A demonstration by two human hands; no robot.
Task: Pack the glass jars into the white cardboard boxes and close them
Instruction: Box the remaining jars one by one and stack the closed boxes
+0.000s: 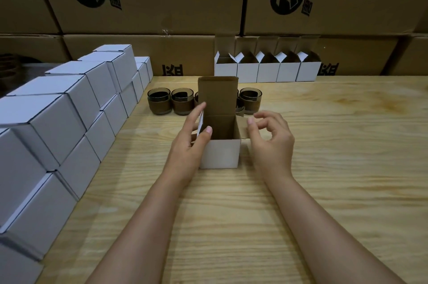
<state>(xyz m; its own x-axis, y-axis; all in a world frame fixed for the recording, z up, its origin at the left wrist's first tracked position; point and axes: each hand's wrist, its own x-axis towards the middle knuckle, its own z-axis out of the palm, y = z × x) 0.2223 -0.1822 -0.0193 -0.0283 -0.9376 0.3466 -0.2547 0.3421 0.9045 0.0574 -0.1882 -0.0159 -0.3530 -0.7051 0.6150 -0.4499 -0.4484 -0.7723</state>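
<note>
An open white cardboard box [220, 154] stands in the middle of the wooden table, its lid flap upright and its inside dark and apparently empty. My left hand [192, 138] holds the box's left side, thumb on the front left corner and fingers along the left flap. To the right, my right hand [269, 135] hovers with loosely curled fingers next to the small right side flap, holding nothing. Behind the box stands a row of several glass jars [159, 101] wrapped in brown bands, some hidden by the lid.
Closed white boxes [58, 126] are stacked in stepped rows along the left. Several open white boxes [268, 72] line the back of the table [324, 168]. Large brown cartons [150, 1] form a wall behind.
</note>
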